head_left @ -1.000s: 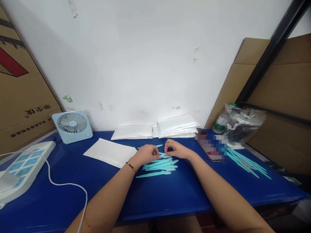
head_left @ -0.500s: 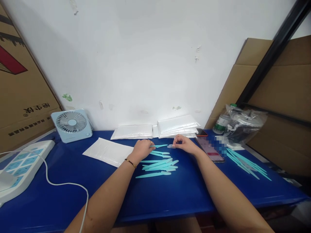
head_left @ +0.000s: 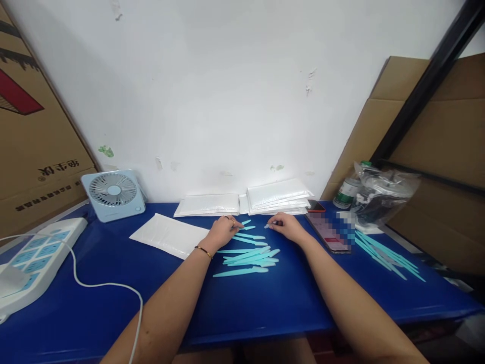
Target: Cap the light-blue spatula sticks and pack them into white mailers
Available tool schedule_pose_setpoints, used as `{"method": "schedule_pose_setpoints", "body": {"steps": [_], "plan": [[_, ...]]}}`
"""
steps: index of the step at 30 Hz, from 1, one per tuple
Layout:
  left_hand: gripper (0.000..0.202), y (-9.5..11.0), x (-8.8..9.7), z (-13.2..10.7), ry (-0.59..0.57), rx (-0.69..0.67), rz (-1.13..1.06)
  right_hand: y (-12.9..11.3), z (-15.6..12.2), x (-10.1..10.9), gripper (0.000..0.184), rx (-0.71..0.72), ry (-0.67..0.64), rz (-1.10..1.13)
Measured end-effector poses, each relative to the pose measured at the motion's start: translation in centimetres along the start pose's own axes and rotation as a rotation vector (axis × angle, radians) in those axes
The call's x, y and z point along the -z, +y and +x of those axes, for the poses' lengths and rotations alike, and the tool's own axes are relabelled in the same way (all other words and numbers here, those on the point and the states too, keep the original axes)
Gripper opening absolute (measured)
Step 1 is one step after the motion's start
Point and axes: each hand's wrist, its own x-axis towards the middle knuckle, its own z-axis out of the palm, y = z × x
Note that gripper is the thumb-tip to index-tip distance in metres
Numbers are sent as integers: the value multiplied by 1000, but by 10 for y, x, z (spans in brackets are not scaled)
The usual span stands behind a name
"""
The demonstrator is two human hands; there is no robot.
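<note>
My left hand [head_left: 223, 231] is closed, its fingertips pinching a turquoise eyebrow razor [head_left: 248, 228] whose end points right. A second turquoise end [head_left: 246, 222] shows just above it; whether that one is also held I cannot tell. Across a small gap, my right hand [head_left: 287, 226] pinches a small clear cap [head_left: 267, 225] between thumb and finger. Several more eyebrow razors [head_left: 242, 273] lie in a loose row below the hands, their paler ends to the right. The left hand partly covers the uppermost ones.
A white padded envelope [head_left: 166, 236] lies left, with more envelopes [head_left: 278, 194] stacked by the wall. A phone [head_left: 329, 235] and a second group of razors [head_left: 390, 258] are right, near a bottle [head_left: 344, 194] and plastic bag [head_left: 390, 189]. Left stand a fan [head_left: 113, 194] and power strip [head_left: 56, 253].
The left-hand razor and the clear cap have drawn slightly apart, less of that razor shows past the fingers, and a second turquoise end now shows above it. The view has shifted slightly.
</note>
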Motion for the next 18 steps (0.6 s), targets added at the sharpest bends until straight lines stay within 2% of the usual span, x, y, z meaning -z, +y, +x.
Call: {"method": "schedule_pose_setpoints", "body": {"steps": [3, 7, 9, 14, 18], "plan": [[29, 1, 1, -1, -6, 4, 8, -12, -2, -1, 19, 66, 15, -21], [28, 5, 4, -4, 1, 12, 17, -36, -5, -8, 19, 138, -139, -16], [26, 9, 7, -6, 16, -8, 26, -42, -5, -12, 19, 129, -166, -11], [20, 23, 11, -7, 11, -112, 98, -37, -4, -13, 19, 78, -115, 100], [18, 24, 12, -5, 71, -52, 160, -20, -1, -1, 19, 36, -43, 115]]}}
